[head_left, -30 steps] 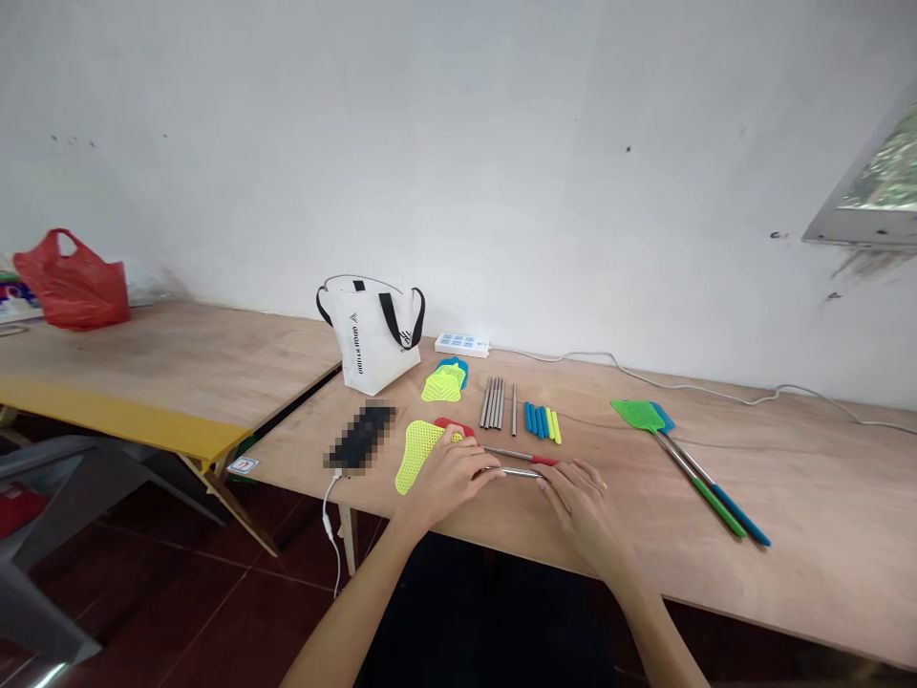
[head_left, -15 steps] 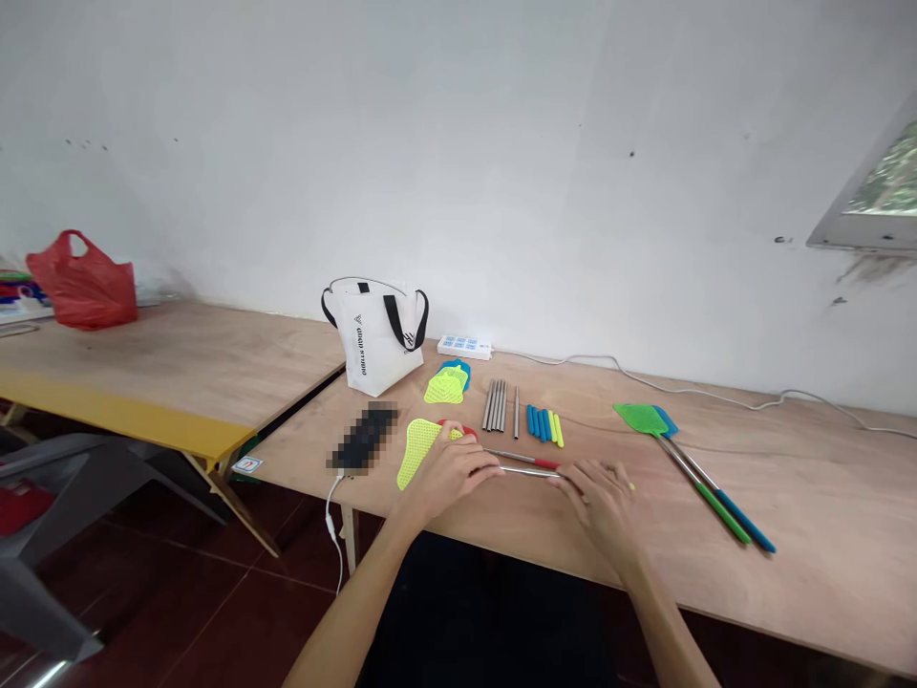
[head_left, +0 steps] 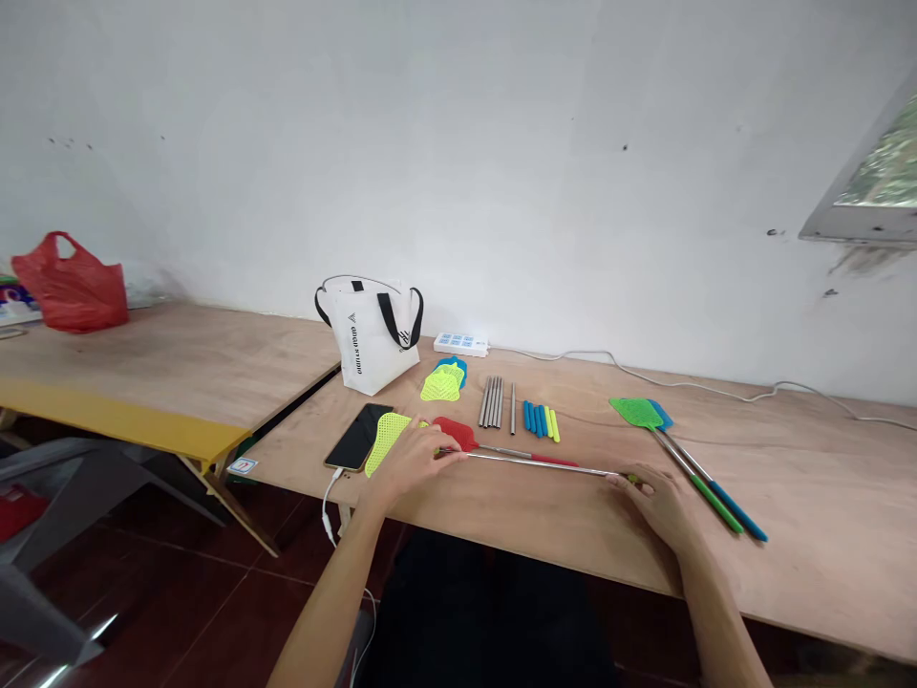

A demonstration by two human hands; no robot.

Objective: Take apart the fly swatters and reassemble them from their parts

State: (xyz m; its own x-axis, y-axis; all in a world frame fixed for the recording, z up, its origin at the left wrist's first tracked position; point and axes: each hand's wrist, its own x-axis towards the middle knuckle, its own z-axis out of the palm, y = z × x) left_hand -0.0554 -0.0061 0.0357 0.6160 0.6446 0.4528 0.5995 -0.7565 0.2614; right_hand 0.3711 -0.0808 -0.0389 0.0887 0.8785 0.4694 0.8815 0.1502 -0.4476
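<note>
My left hand [head_left: 412, 457] pinches the head end of a yellow fly swatter [head_left: 383, 442], its mesh head lying beside a phone [head_left: 354, 437]. My right hand [head_left: 655, 497] grips the far end of the same swatter's thin metal rod [head_left: 537, 462], which is stretched long across the table [head_left: 544, 535]. A red fly swatter [head_left: 458, 433] lies just behind the rod.
Behind are loose swatter heads [head_left: 444, 380], several metal rods [head_left: 493, 402], coloured handle grips [head_left: 541, 421] and two finished swatters [head_left: 680, 459]. A white tote bag [head_left: 373, 334], a power strip [head_left: 461, 344] with cable and a second table with a red bag [head_left: 68, 285] stand further off.
My hands have moved apart, left going left and right going right. The metal rod has lengthened from short to fully extended, and the yellow head slid towards the phone.
</note>
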